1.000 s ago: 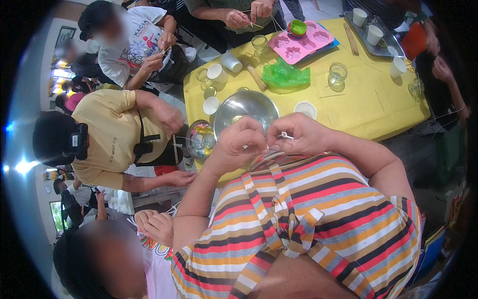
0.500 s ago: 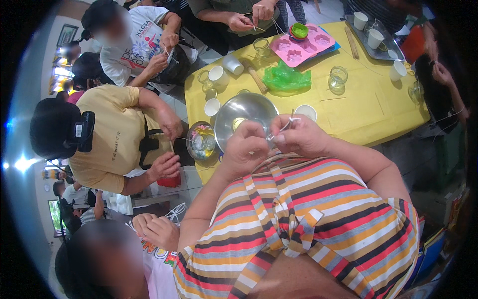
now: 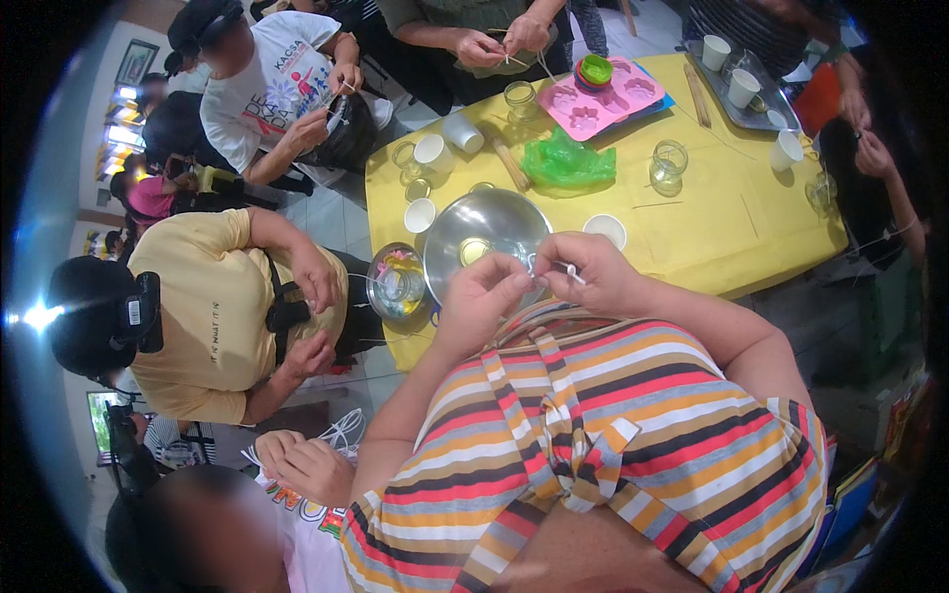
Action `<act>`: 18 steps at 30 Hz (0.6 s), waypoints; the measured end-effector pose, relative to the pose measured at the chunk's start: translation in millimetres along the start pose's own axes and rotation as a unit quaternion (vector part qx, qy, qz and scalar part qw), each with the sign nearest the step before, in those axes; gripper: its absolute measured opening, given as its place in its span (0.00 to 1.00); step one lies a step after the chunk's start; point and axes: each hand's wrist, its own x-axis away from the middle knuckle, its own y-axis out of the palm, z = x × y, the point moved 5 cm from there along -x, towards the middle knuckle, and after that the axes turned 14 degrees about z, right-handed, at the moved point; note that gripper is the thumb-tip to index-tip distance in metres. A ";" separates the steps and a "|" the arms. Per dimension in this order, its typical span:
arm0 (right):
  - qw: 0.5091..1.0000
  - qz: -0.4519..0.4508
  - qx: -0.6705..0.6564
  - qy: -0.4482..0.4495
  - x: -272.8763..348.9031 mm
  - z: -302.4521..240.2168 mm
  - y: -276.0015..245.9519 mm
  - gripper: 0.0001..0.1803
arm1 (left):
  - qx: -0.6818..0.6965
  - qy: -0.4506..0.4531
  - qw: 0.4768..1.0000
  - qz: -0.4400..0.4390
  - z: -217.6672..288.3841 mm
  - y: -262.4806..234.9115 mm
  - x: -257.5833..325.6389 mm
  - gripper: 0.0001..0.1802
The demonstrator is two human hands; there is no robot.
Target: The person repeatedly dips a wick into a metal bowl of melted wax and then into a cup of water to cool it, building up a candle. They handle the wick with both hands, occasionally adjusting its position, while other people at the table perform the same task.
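Note:
Close in front of my body, both hands work at a thin white string (image 3: 532, 264). My left hand (image 3: 486, 299) is closed, thumb and forefinger pinching the string. My right hand (image 3: 591, 280) is closed on the string too. A short piece wound with white string (image 3: 572, 272) pokes out between its fingers; whether a thin stick runs inside it, I cannot tell. Just beyond my fingers stands a large steel bowl (image 3: 457, 219) with a yellow round thing (image 3: 474, 249) in it. My left hand overlaps its near rim in the picture. A white paper cup (image 3: 605, 229) stands beyond my right hand.
On the yellow-covered table (image 3: 712, 232) are a green plastic bag (image 3: 568, 160), a pink flower mold (image 3: 608, 97), glass jars (image 3: 668, 166), a metal tray (image 3: 756, 104) and thin sticks. A smaller steel bowl (image 3: 384, 308) stands at left. Several people handle string around the table.
My hands have turned and drawn slightly apart. The brown stick that stood up above my right hand no longer shows. The person in yellow at left has lowered their hands.

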 end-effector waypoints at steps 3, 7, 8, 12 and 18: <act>0.997 -0.012 0.063 -0.052 1.8 -2.3 3.0 0.05 | 0.049 -0.058 0.997 -0.018 -9.5 1.3 -0.7 0.06; 0.998 -0.024 0.033 -0.040 3.1 -2.6 4.8 0.06 | 0.146 -0.108 0.983 -0.017 -13.8 2.4 0.3 0.06; 0.999 -0.023 0.013 -0.032 3.9 -1.2 4.7 0.07 | 0.146 -0.116 0.982 -0.020 -14.8 0.9 0.4 0.05; 0.992 -0.020 -0.071 0.105 3.6 9.2 1.3 0.10 | 0.102 -0.147 0.983 -0.045 -19.2 -6.7 -1.3 0.04; 0.988 -0.023 -0.012 0.152 -0.1 2.2 5.5 0.10 | 0.005 -0.117 0.992 -0.055 -25.3 -14.3 4.8 0.05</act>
